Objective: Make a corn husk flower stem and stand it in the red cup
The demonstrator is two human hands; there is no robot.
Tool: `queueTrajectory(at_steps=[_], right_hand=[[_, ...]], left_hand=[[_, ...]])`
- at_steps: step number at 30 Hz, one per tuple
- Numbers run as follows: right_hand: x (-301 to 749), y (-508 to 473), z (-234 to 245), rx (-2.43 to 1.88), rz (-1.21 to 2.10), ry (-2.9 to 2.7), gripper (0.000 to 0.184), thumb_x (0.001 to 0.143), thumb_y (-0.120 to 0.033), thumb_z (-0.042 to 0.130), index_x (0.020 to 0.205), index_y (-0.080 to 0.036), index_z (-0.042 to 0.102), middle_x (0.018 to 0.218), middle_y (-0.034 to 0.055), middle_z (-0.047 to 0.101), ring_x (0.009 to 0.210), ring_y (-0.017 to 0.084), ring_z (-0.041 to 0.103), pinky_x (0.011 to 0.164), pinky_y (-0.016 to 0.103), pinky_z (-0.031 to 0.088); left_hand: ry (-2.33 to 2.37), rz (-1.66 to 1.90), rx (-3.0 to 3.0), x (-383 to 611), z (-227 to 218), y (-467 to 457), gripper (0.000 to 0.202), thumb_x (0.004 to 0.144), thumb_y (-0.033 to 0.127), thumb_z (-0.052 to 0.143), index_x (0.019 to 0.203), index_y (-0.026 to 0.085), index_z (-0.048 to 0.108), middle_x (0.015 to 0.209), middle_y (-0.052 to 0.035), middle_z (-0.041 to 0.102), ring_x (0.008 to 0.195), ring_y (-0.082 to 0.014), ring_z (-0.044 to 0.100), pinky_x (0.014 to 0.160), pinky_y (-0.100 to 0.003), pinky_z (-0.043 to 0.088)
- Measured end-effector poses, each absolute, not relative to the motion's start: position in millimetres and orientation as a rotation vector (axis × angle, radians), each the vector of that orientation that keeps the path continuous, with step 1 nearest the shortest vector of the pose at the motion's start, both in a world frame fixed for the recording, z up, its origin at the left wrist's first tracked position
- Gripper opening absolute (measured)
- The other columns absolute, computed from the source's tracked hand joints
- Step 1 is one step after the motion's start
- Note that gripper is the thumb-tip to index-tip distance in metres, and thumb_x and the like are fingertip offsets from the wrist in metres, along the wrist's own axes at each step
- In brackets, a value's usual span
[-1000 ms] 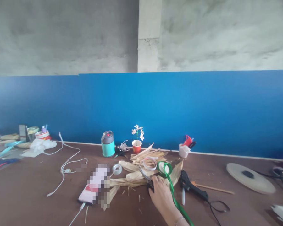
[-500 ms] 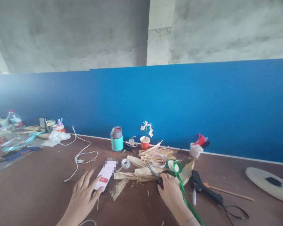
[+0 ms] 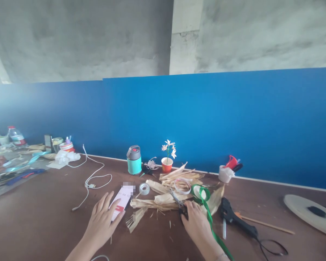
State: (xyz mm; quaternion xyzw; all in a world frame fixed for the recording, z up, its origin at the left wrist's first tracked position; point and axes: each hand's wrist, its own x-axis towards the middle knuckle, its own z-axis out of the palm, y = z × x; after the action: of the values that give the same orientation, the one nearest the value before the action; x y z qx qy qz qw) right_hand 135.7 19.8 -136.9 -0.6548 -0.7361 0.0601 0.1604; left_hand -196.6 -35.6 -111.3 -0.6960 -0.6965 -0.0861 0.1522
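Note:
My left hand (image 3: 103, 218) lies with fingers spread beside and partly over a phone (image 3: 125, 195) with a lit white screen and a red button. Its fingertips overlap the screen's lower part. Farther right, my right hand (image 3: 195, 219) curls round the dark handles of a pair of scissors (image 3: 177, 198), whose blades point away to the upper left. Under and around the blades are dried corn husks (image 3: 163, 199). Close by are a roll of clear tape (image 3: 144, 188), a white ring of tape (image 3: 183, 186) and a green ribbon roll (image 3: 205, 194), its loose end trailing past my right wrist.
A turquoise flask (image 3: 134, 160) and a red cup (image 3: 167, 165) with white flowers stand by the blue partition (image 3: 206, 119). On the right are a black glue gun (image 3: 237, 219), a white tub (image 3: 225, 174) and a round board (image 3: 301, 212). A white cable (image 3: 93, 178) lies left.
My left hand has shifted slightly right and up over the phone, and large digits now show on its screen. My right hand stays at the scissors, nearly still.

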Motion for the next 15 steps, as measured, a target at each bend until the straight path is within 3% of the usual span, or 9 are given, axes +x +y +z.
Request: queueTrajectory(at_steps=[15], right_hand=[[136.5, 20.2, -137.6, -1.881, 0.217, -2.108, 0.032, 0.083, -0.013, 0.052, 0.114, -0.010, 0.058, 0.110, 0.0154, 0.064, 0.111, 0.030, 0.054, 0.098, 0.039, 0.034]], left_hand=[[-2.025, -0.256, -2.030, -195.9, -111.3, -30.1, 0.049, 0.088, 0.051, 0.038, 0.124, 0.026, 0.060, 0.140, -0.0127, 0.048, 0.132, -0.0342, 0.037, 0.101, -0.052, 0.037]])
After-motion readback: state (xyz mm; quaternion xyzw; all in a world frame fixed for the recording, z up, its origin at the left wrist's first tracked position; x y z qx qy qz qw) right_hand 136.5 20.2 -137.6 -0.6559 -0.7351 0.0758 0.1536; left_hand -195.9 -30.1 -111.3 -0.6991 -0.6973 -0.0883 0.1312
